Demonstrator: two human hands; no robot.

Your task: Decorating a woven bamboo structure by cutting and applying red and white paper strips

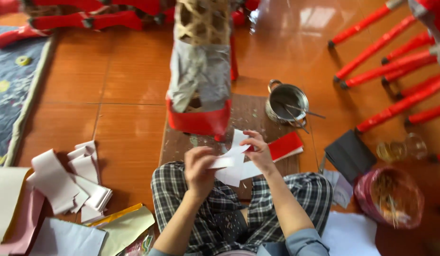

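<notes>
1. A person sits cross-legged on the tiled floor (130, 80) in checked trousers (191, 189), with both hands raised over the lap.
2. The left hand (199, 167) pinches the near edge of a white paper piece (229, 156); the right hand (259, 150) grips the same paper at its far side, so the sheet hangs between the hands above the knees.
3. More white paper lies just under it on the lap and the brown board (258, 111).
4. To the left, cut white paper strips (68, 180) are heaped on the floor beside gold and pink sheets (120, 227).
5. To the right lie a red-covered pad (286, 144), a dark folded sheet (350, 154) and a pink plastic bag (390, 196).
6. Further off on the board stands a steel pot (287, 102) with thin metal tools in it.
7. Beyond the hands rises a woven bamboo frame (201, 57), part-papered in grey with a red band at its base.
8. Red-wrapped poles (390, 66) lie at the far right.
</notes>
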